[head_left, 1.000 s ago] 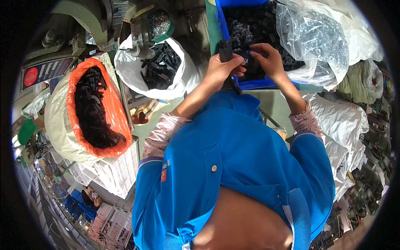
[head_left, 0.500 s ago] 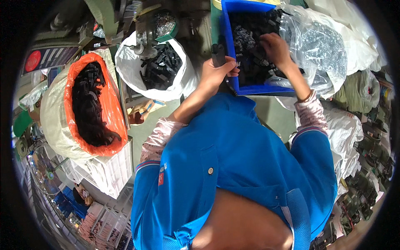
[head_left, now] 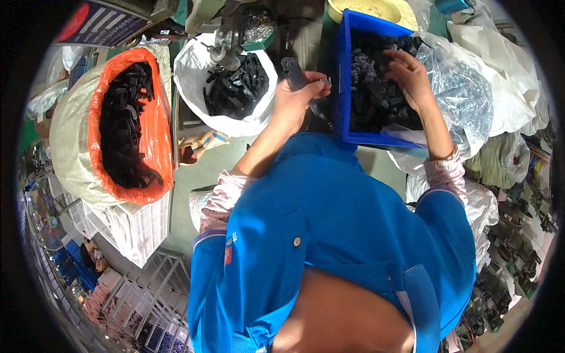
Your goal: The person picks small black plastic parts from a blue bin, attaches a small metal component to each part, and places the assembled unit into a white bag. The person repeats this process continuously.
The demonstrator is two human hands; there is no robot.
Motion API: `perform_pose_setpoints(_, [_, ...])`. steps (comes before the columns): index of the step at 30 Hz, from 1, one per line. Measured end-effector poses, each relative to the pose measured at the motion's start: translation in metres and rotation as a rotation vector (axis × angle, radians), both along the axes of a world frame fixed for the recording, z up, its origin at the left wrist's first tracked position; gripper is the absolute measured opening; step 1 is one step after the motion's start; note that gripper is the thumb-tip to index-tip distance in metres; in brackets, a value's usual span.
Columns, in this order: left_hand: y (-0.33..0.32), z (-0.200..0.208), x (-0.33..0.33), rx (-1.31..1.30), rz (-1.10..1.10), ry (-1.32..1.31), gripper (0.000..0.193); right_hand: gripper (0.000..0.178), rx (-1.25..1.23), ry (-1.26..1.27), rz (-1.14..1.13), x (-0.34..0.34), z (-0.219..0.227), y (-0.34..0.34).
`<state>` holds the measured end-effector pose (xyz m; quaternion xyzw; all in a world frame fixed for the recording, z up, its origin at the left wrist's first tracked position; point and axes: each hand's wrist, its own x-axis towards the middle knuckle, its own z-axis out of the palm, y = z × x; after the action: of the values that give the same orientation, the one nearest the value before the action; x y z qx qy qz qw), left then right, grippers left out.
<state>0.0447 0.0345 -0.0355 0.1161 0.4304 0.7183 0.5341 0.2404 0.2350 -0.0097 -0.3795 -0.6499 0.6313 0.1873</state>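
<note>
Sunlight falls across a crowded workshop, with a dark, green-edged bench (head_left: 328, 50) ahead of the person. On the left stand a sack with an orange plastic liner (head_left: 160, 156) and a white bag (head_left: 189, 91), both filled with black plastic pieces (head_left: 235, 91); a green cup (head_left: 260, 45) of small metal bits (head_left: 258, 23) sits just beyond the white bag. To the right, a blue tray (head_left: 344, 88) contains more black parts (head_left: 385, 109) and a cluster of coil springs (head_left: 364, 70), with a clear plastic bag (head_left: 465, 88) against its right side.

The left hand (head_left: 294, 100) has its grip closed around a black plastic lever-like part (head_left: 292, 72) — tilted, rounded end away from the body, between the white bag and the tray. What looks like a metal spring (head_left: 325, 81) shows at its fingertips. The right hand (head_left: 412, 79) is over the tray, fingers bent; whether its grip holds anything, I cannot tell.

The step in hand seems to be picking from the tray. The next move probably calls for a fine right-hand pinch and a steady left grip — that small spring could slip away.
</note>
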Motion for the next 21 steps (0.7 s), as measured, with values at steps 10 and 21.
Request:
perform_pose_setpoints(10, [-0.007, 0.016, -0.023, 0.013, 0.060, 0.381, 0.014, 0.030, -0.508, 0.415, 0.057, -0.053, -0.005, -0.084])
perform_pose_setpoints(21, [-0.025, 0.019, -0.032, -0.108, 0.195, 0.682, 0.012, 0.027, -0.459, 0.398, 0.221, -0.090, -0.012, -0.087])
